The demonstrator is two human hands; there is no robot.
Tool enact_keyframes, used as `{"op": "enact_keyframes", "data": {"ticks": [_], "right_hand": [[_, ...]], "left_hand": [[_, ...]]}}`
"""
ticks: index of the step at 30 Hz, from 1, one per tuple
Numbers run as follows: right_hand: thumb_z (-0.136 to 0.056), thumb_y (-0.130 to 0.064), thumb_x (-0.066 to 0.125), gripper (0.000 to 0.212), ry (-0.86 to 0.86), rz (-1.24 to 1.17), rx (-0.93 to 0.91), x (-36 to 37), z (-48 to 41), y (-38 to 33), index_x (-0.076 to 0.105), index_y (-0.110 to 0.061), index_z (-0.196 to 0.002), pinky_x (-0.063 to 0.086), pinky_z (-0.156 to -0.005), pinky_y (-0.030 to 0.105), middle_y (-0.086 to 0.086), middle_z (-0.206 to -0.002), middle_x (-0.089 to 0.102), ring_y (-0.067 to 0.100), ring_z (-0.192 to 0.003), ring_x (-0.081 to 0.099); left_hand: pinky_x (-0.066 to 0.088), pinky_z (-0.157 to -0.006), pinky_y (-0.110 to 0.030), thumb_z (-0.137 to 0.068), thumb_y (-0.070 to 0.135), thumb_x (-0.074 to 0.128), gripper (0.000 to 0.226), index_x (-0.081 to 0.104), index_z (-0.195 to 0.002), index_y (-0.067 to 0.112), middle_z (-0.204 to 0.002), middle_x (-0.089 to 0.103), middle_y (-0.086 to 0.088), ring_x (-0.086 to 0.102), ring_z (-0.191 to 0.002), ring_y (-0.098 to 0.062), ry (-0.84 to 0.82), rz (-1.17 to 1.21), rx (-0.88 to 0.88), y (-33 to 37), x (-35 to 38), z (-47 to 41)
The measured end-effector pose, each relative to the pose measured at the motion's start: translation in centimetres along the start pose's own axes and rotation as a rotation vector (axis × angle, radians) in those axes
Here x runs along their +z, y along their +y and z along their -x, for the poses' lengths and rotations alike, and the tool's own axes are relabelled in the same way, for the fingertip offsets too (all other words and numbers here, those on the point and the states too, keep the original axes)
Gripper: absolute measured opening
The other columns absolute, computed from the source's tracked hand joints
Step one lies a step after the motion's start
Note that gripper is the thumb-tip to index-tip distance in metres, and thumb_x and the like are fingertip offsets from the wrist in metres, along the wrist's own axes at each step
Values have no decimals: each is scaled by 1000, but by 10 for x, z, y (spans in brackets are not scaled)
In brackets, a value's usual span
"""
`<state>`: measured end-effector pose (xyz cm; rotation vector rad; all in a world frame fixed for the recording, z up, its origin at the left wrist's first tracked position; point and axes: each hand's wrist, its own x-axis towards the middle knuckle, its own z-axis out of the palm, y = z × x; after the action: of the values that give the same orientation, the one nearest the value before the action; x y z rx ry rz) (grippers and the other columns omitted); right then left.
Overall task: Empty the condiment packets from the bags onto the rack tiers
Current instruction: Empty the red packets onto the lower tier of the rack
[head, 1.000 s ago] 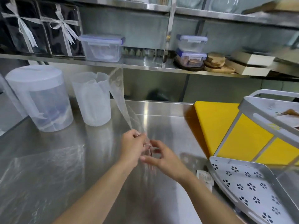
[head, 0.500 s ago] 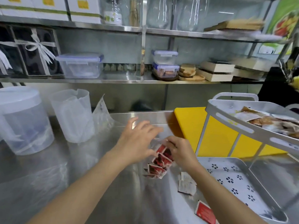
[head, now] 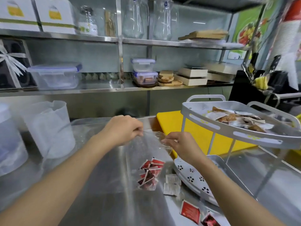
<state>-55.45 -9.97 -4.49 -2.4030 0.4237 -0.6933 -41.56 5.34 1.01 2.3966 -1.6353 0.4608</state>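
Steel counter (head: 97, 201) before me: both my left hand (head: 122, 129) and right hand (head: 180, 145) pinch the clear bag (head: 146, 154) of red packets (head: 149, 174) unemptied, upper tier (head: 228, 129) filled, lower tier (head: 195, 180) bare.

Bare counter (head: 105, 201) at centre-left, jugs (head: 48, 128) crowd left, rack (head: 228, 128) blocks right — packets (head: 189, 211) scattered below

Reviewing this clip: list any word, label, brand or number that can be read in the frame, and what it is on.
None can be read.
White boxes on the top shelf: yellow-and-green logo, lettering blurred.
Red packets in the clear bag: print too small.
Green poster at right: food picture only, no legible text.
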Motion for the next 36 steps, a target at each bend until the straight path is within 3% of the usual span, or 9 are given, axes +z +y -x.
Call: {"op": "enact_keyframes", "data": {"ticks": [3, 7, 12, 16, 19, 25, 30, 34, 36], "right_hand": [[-86, -20, 62, 17, 187, -66, -23, -7, 4, 0, 72, -9, -80, 46, -67, 36, -6, -66, 65, 23, -72, 61], [-82, -16, 67, 9, 286, -307, 8, -20, 0, -7, 64, -19, -74, 47, -71, 36, -5, -68, 61, 24, -75, 61], [-75, -8, 72, 30, 355, -824, 149, -33, -5, -5, 56, -17, -99, 49, -73, 31, 5, -87, 63, 20, -86, 61], [-76, -10, 71, 14, 227, -851, 187, -29, -3, 0, 68, -7, -89, 48, -68, 29, 10, -86, 69, 23, -83, 62], [-81, -7, 64, 7, 249, -872, 176, -26, -6, 2, 70, -6, -78, 49, -63, 22, 6, -77, 70, 15, -74, 64], [-86, -9, 59, 16, 330, -955, 299, -23, -1, 20, 65, -7, -72, 48, -65, 26, 5, -69, 65, 17, -69, 61], [-84, -7, 61, 20, 431, -869, 418, -21, 20, 46, 64, -8, -64, 42, -64, 30, 9, -67, 61, 19, -65, 56], [-84, -4, 60, 19, 574, -846, 466, -30, 32, 63, 64, -8, -66, 44, -65, 27, 6, -67, 62, 16, -65, 58], [-85, -3, 60, 10, 668, -881, 486, -37, 35, 72, 63, -3, -75, 47, -54, 17, 2, -63, 64, 6, -58, 62]], "left_hand": [[38, -68, -30, -90, 37, 50, 20, 63, -89, 22, -98, 70, 4, 61, -94, -22, -1, 55, 3, 6, -2, -5], [45, -71, -34, -90, 37, 50, 19, 63, -85, 24, -83, 67, 5, 62, -85, -24, 106, 126, 24, 11, -19, -17], [47, -71, -35, -88, 33, 55, 16, 66, -84, 22, -67, 56, 14, 54, -71, -17, 161, 222, 72, 20, -54, -37], [50, -76, -41, -86, 29, 60, 15, 69, -83, 17, -80, 68, 0, 60, -79, -22, 235, 337, 87, 23, -77, -53], [49, -75, -39, -85, 30, 60, 15, 67, -82, 18, -78, 66, 2, 59, -79, -22, 239, 341, 79, 27, -82, -62], [36, -72, -32, -68, 65, 61, 43, 57, -98, 36, -82, 53, 12, 52, -85, -14, -39, 171, -87, 38, -52, -59], [38, -62, -28, -79, 49, 62, 24, 68, -82, 25, -81, 62, 5, 57, -82, -18, -250, 331, -119, 54, 8, -59], [40, -67, -30, -91, 33, 51, 25, 66, -84, 14, -78, 64, -3, 61, -87, -28, -179, 527, -150, 79, 47, -67], [45, -70, -36, -93, 32, 46, 23, 60, -79, 19, -67, 57, 0, 62, -86, -31, -119, 579, -153, 94, 64, -72]]}}
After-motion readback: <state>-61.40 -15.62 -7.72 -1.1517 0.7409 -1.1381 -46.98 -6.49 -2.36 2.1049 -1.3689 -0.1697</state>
